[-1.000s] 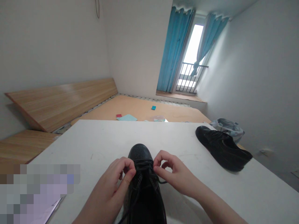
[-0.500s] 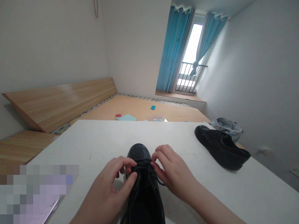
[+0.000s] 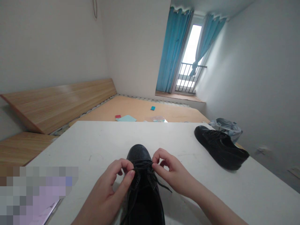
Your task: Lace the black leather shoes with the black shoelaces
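A black lace-up shoe (image 3: 138, 152) lies on the white table in front of me, toe pointing away. My left hand (image 3: 110, 184) is at the left side of its lacing, thumb and forefinger pinched on a black shoelace (image 3: 143, 167). On the other side, my right hand (image 3: 174, 170) pinches lace at the right eyelets with thumb and forefinger. One loose lace end trails onto the table below my right hand. Another runs down the shoe's left side. The shoe's heel is cut off by the bottom of the view.
A second black shoe (image 3: 220, 148) rests at the table's right edge, beside a plastic-lined bin (image 3: 228, 126). The white table (image 3: 105, 137) meets a wooden surface (image 3: 138, 107) with small cards behind. A blurred-out patch with a purple item (image 3: 50, 200) covers the left front.
My left thumb and forefinger have closed together on the lace. My right fingers have shifted slightly, and more of the loose lace end shows below them.
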